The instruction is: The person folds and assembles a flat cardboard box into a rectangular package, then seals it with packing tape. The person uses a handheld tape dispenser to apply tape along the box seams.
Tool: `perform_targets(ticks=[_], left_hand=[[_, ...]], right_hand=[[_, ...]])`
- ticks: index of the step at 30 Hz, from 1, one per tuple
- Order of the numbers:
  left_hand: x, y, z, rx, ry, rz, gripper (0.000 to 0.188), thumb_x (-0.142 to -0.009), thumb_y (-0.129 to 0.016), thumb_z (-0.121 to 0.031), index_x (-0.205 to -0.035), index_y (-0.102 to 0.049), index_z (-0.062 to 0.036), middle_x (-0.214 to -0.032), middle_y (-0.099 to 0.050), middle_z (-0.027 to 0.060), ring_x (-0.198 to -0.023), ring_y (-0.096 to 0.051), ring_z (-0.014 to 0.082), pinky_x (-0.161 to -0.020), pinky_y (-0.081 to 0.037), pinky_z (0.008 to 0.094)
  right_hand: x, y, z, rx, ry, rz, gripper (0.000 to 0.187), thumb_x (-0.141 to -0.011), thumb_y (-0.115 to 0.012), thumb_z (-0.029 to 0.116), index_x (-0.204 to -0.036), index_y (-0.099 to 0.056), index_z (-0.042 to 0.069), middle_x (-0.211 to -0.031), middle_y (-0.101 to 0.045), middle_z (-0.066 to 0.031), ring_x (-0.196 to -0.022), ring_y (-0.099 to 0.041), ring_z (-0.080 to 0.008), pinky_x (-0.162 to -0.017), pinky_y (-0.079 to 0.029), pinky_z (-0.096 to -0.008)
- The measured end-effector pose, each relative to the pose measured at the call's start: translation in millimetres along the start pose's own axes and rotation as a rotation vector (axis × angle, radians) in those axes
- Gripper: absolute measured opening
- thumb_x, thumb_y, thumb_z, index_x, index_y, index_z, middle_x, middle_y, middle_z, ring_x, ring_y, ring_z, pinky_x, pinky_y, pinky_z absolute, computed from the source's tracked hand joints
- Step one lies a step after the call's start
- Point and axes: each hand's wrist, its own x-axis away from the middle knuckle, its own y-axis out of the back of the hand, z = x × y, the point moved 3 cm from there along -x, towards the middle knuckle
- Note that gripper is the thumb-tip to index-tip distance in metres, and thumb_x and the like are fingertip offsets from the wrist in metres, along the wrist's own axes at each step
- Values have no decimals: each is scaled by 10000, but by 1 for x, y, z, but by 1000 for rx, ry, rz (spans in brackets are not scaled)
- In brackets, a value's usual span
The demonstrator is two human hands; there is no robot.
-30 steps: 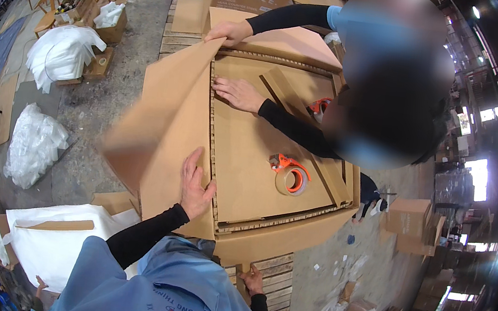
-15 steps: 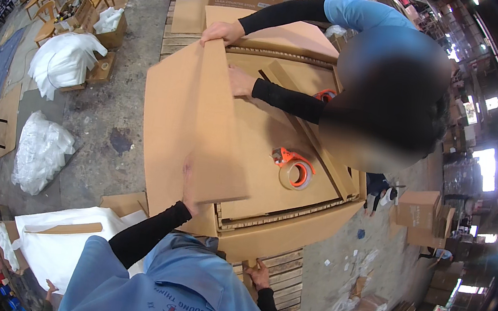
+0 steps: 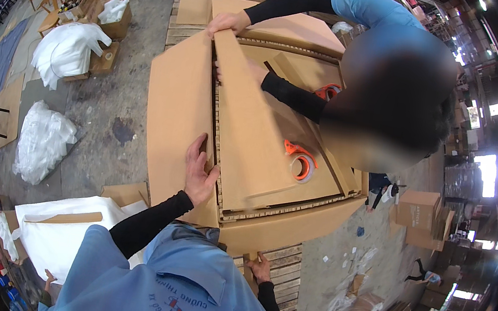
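The carton (image 3: 324, 224) I am looking down on is large, plain brown and open-topped, lying at a slant in front of the wearer's body, with the slats of a wooden pallet (image 3: 285, 275) showing beside its near end. Its left flap (image 3: 180, 110) leans outward, smooth and bare, while corrugated edging lines parts of the rim. Over the left part of the opening slants a pale cardboard panel (image 3: 247, 121), its lower end smeared by blur; I cannot tell whether it is joined to the carton. An orange-handled tape dispenser (image 3: 302, 165) lies inside, near the panel, and a second red dispenser (image 3: 328, 91) sits farther up, beside the co-worker's arm. The wearer's left hand (image 3: 199, 177) reaches forward from a black sleeve (image 3: 151, 221), laid on the left flap by the carton's edge, fingers extended and thumb apart, closed around nothing that I can see. The right hand (image 3: 260, 270) is low beside the carton's near end, fingers bent next to a narrow brown piece (image 3: 249, 272); whether it grips that, I cannot tell. Across from me, a co-worker's hand (image 3: 229, 24) grasps cardboard at the far left corner, that arm bent, while the other arm reaches in behind the panel.
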Motion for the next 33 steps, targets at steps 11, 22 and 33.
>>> perform_targets(ticks=[11,22,33], left_hand=[[-5,4,-4,-78,-27,-2,656,-751,-684,-3,-1372,-476,24,-1614,-354,259,-1477,-343,463,-1231,-275,528],[-11,-5,-12,-76,-41,25,298,-764,-704,-47,-967,-508,48,-1613,-350,252,-1453,-339,478,-1211,-265,596],[-6,1,6,-100,-9,66,555,-779,-686,-55,-1282,-485,67,-1613,-352,242,-1474,-332,445,-1233,-269,527]], right_hand=[[-11,3,-18,64,60,-73,818,-695,-826,173,-1441,-579,-52,-1054,-762,-213,-909,-737,-253,-800,-590,-355],[-16,-4,-24,-50,20,-5,575,-732,-845,153,-1259,-678,-5,-945,-760,-154,-853,-731,-211,-721,-579,-344],[24,-15,41,-259,-48,120,609,-792,-860,124,-1313,-599,-54,-1062,-738,-114,-943,-704,-195,-833,-567,-297]])
